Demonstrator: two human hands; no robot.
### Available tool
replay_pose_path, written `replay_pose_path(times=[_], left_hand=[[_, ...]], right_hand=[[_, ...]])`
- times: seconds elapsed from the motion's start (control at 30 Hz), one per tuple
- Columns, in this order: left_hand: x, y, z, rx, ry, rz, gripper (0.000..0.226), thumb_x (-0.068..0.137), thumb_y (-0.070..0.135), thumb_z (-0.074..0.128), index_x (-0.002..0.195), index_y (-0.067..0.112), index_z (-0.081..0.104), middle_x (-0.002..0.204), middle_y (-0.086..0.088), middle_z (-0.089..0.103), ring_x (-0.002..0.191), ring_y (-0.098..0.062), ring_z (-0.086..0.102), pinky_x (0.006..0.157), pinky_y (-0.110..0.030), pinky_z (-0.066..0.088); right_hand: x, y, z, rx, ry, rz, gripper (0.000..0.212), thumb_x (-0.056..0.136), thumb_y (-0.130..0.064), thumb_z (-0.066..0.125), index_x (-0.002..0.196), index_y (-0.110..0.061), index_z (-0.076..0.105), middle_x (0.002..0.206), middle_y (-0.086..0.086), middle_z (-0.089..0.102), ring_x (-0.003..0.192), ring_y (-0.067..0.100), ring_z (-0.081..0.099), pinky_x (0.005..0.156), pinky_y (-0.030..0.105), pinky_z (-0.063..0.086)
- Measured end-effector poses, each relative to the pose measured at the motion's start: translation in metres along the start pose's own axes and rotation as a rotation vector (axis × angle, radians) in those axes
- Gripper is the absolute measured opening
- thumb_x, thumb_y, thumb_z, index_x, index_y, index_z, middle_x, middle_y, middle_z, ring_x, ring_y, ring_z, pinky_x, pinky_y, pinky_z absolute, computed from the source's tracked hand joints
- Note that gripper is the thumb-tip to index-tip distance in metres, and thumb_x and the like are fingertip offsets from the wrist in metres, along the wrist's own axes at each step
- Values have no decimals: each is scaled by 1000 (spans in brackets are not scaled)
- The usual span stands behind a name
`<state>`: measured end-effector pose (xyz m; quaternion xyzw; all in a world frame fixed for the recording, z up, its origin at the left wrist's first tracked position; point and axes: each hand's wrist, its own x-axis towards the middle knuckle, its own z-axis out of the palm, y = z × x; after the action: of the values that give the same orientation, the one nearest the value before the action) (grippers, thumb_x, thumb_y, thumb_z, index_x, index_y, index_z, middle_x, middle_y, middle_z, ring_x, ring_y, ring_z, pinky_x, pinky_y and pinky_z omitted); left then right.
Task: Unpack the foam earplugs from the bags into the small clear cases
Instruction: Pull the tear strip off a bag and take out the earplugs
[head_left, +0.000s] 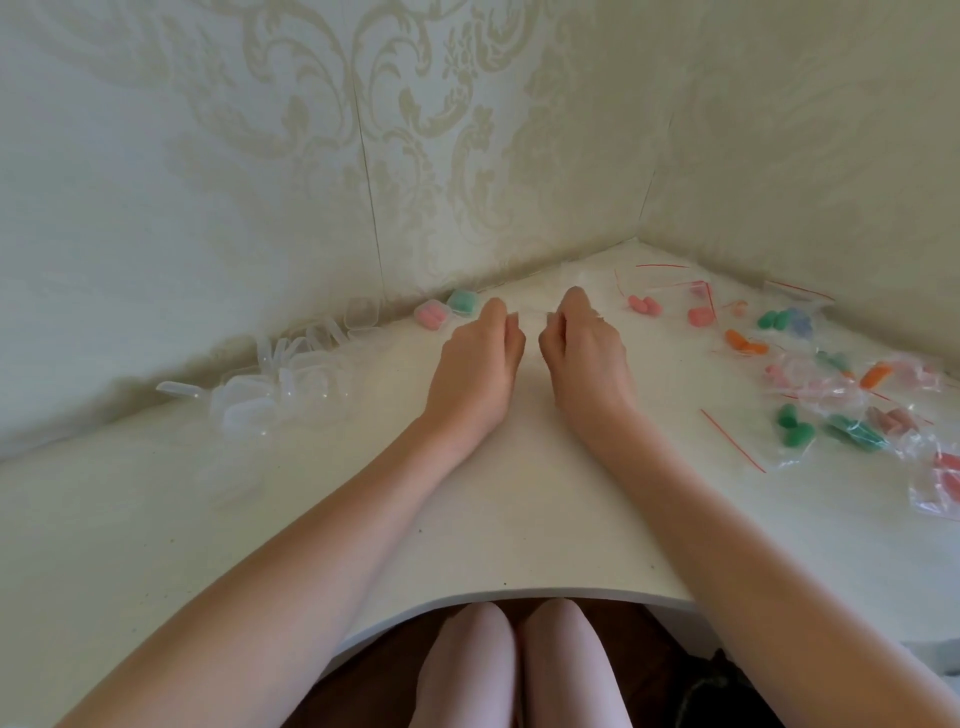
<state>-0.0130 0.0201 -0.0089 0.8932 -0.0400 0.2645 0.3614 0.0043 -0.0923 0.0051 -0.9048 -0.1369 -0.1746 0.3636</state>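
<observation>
Pinching one clear case between curled fingers, both hands; two filled cases sit beside.

Two hands: left hand, right hand. Left of the left hand, by the wall: two filled cases, one pink, one green. Further left: a heap of empty clear cases, too overlapped to count. Right of the right hand: bagged earplugs, roughly a dozen bags, exact count unclear.
</observation>
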Motion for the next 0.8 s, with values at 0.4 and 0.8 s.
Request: replay_pose_path(times=[0.4, 0.8], left_hand=[[-2, 3, 1, -47, 85, 222, 25, 97, 23, 50, 79, 5, 47, 56, 11, 37, 53, -23, 46, 54, -40, 43], [21, -17, -7, -961, 62, -464, 18, 98, 11, 50, 115, 11, 56, 103, -9, 58, 68, -12, 71, 62, -23, 57]], right_hand=[[7, 8, 3, -394, -222, -56, 55, 98, -10, 33, 149, -27, 24, 154, 2, 27, 132, 27, 37, 99, 39, 38], [14, 11, -8, 805, -59, 204, 50, 77, 15, 35, 78, -22, 69, 101, 2, 69, 69, 9, 54, 69, 22, 42]])
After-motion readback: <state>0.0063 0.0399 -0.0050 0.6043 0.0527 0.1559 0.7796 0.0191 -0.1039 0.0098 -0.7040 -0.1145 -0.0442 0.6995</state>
